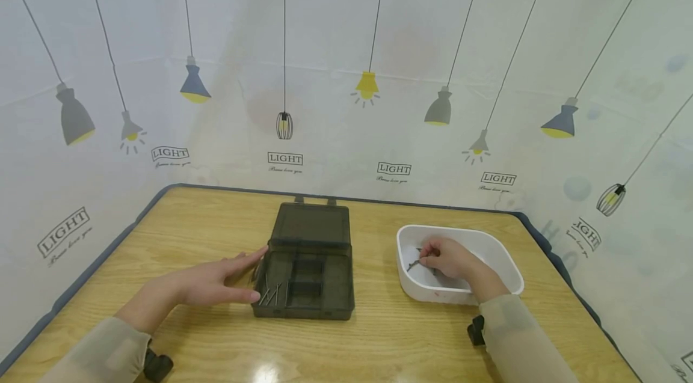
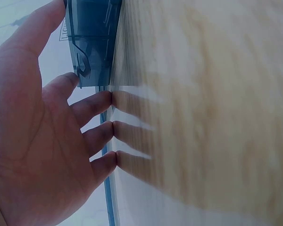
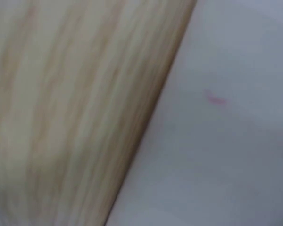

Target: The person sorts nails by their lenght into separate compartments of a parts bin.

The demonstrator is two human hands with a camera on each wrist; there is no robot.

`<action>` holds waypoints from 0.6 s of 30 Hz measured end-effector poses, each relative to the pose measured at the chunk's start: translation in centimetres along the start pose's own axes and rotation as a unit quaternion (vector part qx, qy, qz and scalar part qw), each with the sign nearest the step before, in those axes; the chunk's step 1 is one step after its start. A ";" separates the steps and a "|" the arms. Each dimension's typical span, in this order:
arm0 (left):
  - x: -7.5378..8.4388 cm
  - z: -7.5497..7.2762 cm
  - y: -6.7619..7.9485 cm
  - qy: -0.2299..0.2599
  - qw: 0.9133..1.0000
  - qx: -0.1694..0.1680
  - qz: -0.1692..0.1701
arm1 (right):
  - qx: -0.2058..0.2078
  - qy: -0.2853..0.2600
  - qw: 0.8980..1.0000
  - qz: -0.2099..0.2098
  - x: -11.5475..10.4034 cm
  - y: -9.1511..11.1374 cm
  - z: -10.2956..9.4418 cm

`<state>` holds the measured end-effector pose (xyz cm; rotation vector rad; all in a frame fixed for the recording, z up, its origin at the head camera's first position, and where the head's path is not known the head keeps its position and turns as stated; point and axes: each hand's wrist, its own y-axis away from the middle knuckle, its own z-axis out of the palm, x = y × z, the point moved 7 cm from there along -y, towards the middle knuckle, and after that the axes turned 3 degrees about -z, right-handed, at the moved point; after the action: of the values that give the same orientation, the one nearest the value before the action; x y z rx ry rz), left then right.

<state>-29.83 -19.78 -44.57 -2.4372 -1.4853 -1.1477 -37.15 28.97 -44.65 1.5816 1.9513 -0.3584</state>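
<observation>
Head view, metal pieces [image 1: 277, 294], slanting away rightward

Right-wrist view low, beside tub [image 1: 497, 251] (apparently)

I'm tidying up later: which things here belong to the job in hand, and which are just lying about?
Likely job things:
dark box, left hand touching it
thin metal pieces inside
white tray, right hand inside
small dark pieces there

Only surroundings or worn gear:
table
lamp-print backdrop
black wrist gear
</observation>
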 end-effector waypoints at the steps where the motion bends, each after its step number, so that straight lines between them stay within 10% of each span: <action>1: 0.0 0.0 0.0 0.000 1.000 0.000 0.000 | -0.001 0.001 1.000 -0.002 0.0 0.0 0.0; 18: 0.1 -0.1 0.1 -0.005 1.000 0.006 -0.001 | -0.011 -0.033 0.999 -0.023 -0.7 -0.1 -0.2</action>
<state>-29.82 -19.79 -44.44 -2.4366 -1.4933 -1.1260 -37.19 28.50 -44.06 1.4949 1.9366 -0.4006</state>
